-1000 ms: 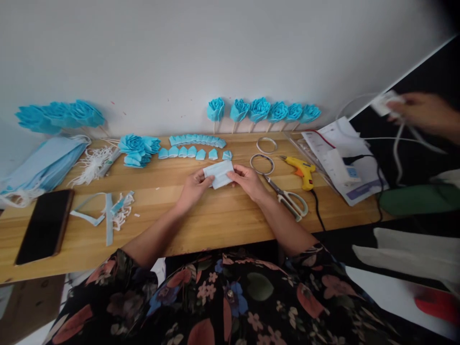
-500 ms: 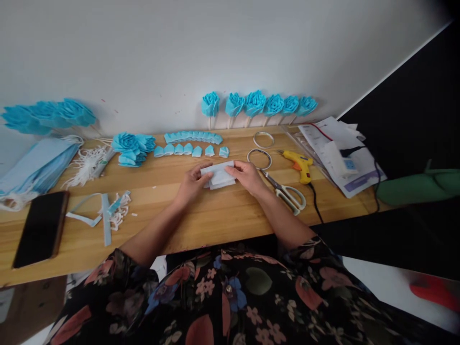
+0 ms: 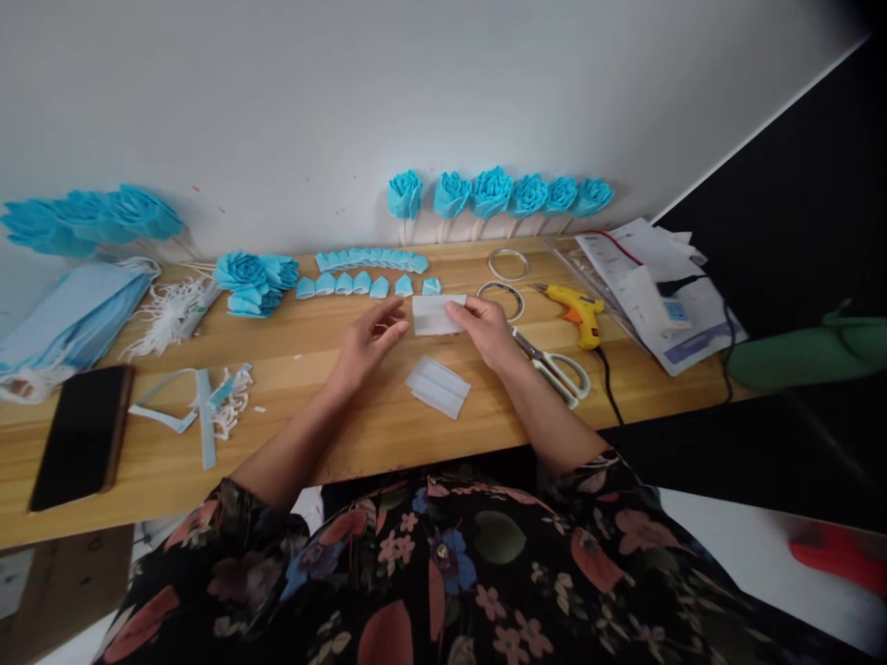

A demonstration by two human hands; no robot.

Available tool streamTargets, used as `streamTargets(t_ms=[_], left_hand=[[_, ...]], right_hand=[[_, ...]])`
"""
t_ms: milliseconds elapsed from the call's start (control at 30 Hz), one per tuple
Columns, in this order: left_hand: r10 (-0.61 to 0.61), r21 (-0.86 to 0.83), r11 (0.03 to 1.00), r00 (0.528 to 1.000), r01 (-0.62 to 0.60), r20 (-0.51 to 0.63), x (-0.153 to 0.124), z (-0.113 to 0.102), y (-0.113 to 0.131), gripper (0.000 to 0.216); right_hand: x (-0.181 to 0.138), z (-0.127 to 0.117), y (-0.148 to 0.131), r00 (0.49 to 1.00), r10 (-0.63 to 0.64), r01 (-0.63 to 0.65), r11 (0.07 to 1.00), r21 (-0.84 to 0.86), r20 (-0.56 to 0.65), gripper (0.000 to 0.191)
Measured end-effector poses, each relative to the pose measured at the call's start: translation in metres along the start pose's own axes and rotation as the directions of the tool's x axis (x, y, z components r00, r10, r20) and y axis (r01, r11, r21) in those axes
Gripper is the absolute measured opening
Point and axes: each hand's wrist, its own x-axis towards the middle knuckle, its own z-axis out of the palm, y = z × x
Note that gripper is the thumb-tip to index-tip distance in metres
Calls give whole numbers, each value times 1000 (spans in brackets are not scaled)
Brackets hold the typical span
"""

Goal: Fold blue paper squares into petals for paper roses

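Six blue flowers point(image 3: 492, 192) are looking finished; folded petals point(image 3: 379, 287) are lying in rows; the right hand point(image 3: 487, 330) is pinching a still-flat white piece point(image 3: 428, 316) above the counter point(image 3: 388, 441); the left hand point(image 3: 367, 346) is hovering spread and empty; a pale piece point(image 3: 438, 386) is lying unshaped below.

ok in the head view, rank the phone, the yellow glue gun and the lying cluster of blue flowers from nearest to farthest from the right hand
1. Yellow glue gun: to the right of the right hand.
2. Cluster of blue flowers: well to its left.
3. Phone: far left.
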Motion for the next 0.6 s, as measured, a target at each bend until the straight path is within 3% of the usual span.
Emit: streamTargets(t_ms=[167, 267, 400, 600], left_hand=[[-124, -116, 984, 987, 136, 102, -4, 8, -4, 49], [-214, -126, 967, 974, 222, 67, -5, 12, -9, 33], [-240, -266, 935, 971, 236, 15, 2, 5, -16, 32], [-268, -446, 855, 962, 265, 56, 6, 0, -11, 41]], right_hand=[[-8, 9, 2, 988, 7, 1, 999, -47, 156, 32], [-9, 11, 1, 974, 14, -9, 1000, -23, 226, 35], [-7, 7, -3, 980, 0, 3, 1000, -17, 197, 40], [-8, 2, -7, 970, -139, 150, 988, -41, 199, 31]])
